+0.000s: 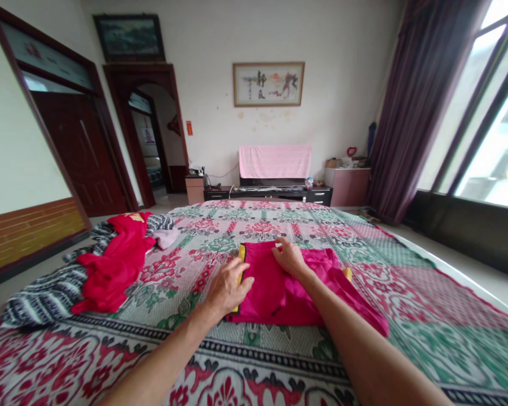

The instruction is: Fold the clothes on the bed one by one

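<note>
Midway across the flowered cover (254, 366) lies a pink garment (260, 285); the left hand (228, 283) rests there, fingers spread, the right hand (290, 257) with fingers bent, pinching or not I can't tell. Left on the cover, clothes (110, 276); beyond it, a towel (275, 162); right, a curtain (419, 96).

daylight glares white through the right-hand window (493, 129), with soft shadows and stretched edges

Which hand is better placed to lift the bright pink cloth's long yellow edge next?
Probably the left hand: it lies over the yellow edge. The right hand is farther away, at the far side of the bright pink cloth.
</note>
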The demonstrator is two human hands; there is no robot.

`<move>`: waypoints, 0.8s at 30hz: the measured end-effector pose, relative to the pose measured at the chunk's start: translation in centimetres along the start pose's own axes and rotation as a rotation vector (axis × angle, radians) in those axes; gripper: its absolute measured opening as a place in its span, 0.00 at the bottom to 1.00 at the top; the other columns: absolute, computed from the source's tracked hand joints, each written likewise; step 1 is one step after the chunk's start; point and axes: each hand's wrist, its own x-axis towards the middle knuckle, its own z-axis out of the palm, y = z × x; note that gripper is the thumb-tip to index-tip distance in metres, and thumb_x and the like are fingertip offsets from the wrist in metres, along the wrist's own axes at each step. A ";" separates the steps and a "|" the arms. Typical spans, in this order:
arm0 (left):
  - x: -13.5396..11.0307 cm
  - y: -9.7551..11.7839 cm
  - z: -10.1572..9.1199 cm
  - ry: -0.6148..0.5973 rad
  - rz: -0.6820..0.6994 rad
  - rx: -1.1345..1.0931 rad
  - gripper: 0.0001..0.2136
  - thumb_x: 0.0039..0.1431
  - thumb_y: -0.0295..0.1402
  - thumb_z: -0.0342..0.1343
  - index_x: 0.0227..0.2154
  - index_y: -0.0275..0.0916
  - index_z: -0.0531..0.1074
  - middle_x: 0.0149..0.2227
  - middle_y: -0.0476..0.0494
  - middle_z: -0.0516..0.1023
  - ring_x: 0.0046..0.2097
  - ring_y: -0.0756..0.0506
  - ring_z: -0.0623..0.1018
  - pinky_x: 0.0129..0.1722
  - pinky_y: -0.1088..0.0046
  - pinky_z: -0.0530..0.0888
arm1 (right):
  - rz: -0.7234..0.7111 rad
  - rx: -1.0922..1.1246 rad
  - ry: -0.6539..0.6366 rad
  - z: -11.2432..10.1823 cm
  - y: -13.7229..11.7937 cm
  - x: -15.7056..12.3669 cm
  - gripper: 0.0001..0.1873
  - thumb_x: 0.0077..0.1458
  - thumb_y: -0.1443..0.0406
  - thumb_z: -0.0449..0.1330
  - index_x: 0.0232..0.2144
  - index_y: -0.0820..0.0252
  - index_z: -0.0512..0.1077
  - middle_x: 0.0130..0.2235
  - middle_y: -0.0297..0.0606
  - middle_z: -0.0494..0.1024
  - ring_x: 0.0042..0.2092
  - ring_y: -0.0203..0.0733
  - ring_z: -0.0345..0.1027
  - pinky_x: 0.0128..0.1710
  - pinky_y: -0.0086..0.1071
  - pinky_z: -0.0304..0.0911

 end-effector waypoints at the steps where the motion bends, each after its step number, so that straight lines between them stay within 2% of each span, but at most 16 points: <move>1: -0.2 0.0 0.3 -0.028 0.016 0.008 0.17 0.56 0.36 0.54 0.47 0.36 0.74 0.54 0.36 0.71 0.54 0.41 0.72 0.54 0.64 0.69 | -0.020 0.000 -0.007 0.1 0.1 0.0 0.20 0.53 0.66 0.53 0.49 0.60 0.70 0.35 0.40 0.80 0.39 0.44 0.73 0.39 0.30 0.61; 4: -0.5 0.1 0.8 -0.083 0.054 0.015 0.21 0.58 0.40 0.52 0.51 0.33 0.71 0.60 0.31 0.63 0.59 0.38 0.67 0.58 0.62 0.67 | -0.044 0.008 0.018 0.4 0.2 0.2 0.21 0.52 0.69 0.53 0.49 0.60 0.69 0.34 0.38 0.80 0.39 0.43 0.73 0.39 0.29 0.61; 8: -0.5 0.4 0.6 -0.130 0.083 0.005 0.26 0.59 0.43 0.50 0.55 0.31 0.67 0.63 0.30 0.57 0.63 0.38 0.61 0.60 0.61 0.63 | -0.042 0.041 0.075 0.7 0.7 0.4 0.21 0.52 0.69 0.53 0.50 0.60 0.67 0.35 0.38 0.80 0.40 0.43 0.73 0.40 0.30 0.61; 12: -0.4 0.5 0.2 -0.152 0.116 0.019 0.27 0.59 0.46 0.49 0.56 0.33 0.66 0.64 0.31 0.57 0.64 0.38 0.59 0.61 0.58 0.62 | -0.037 0.056 0.064 1.2 1.5 0.4 0.21 0.51 0.68 0.54 0.50 0.60 0.67 0.35 0.38 0.80 0.39 0.42 0.72 0.40 0.30 0.61; 15: -0.5 0.3 0.4 -0.197 0.155 0.055 0.26 0.60 0.47 0.47 0.55 0.35 0.68 0.62 0.32 0.61 0.63 0.37 0.60 0.61 0.55 0.62 | -0.044 0.019 0.034 1.1 1.6 0.2 0.20 0.51 0.68 0.54 0.49 0.61 0.68 0.36 0.39 0.79 0.39 0.42 0.72 0.40 0.30 0.61; 18: -0.8 -0.2 1.0 -0.208 0.196 0.085 0.24 0.61 0.48 0.46 0.52 0.38 0.71 0.59 0.35 0.67 0.61 0.37 0.63 0.60 0.52 0.62 | -0.090 -0.087 0.060 0.2 0.5 -0.3 0.19 0.52 0.68 0.53 0.48 0.61 0.69 0.43 0.44 0.76 0.43 0.44 0.70 0.43 0.31 0.60; 20: -1.1 -0.5 1.4 -0.181 0.196 0.093 0.22 0.61 0.47 0.47 0.51 0.41 0.71 0.58 0.37 0.67 0.61 0.37 0.64 0.59 0.51 0.64 | -0.172 -0.117 0.082 -0.4 -0.7 -0.8 0.19 0.54 0.67 0.52 0.48 0.61 0.69 0.46 0.46 0.74 0.46 0.44 0.69 0.45 0.31 0.60; 22: -1.2 -0.8 1.8 -0.165 0.184 0.100 0.21 0.60 0.46 0.48 0.51 0.43 0.71 0.59 0.39 0.67 0.60 0.37 0.64 0.57 0.50 0.65 | -0.265 -0.098 0.038 -0.9 -2.1 -1.2 0.18 0.55 0.68 0.51 0.47 0.61 0.70 0.46 0.44 0.74 0.47 0.43 0.68 0.46 0.31 0.59; 24: -1.2 -0.9 2.0 -0.150 0.175 0.102 0.21 0.59 0.46 0.50 0.51 0.43 0.71 0.59 0.38 0.67 0.60 0.37 0.65 0.57 0.50 0.66 | -0.318 -0.079 -0.057 -1.2 -3.2 -1.7 0.17 0.54 0.68 0.51 0.46 0.61 0.71 0.45 0.43 0.75 0.46 0.42 0.68 0.47 0.30 0.59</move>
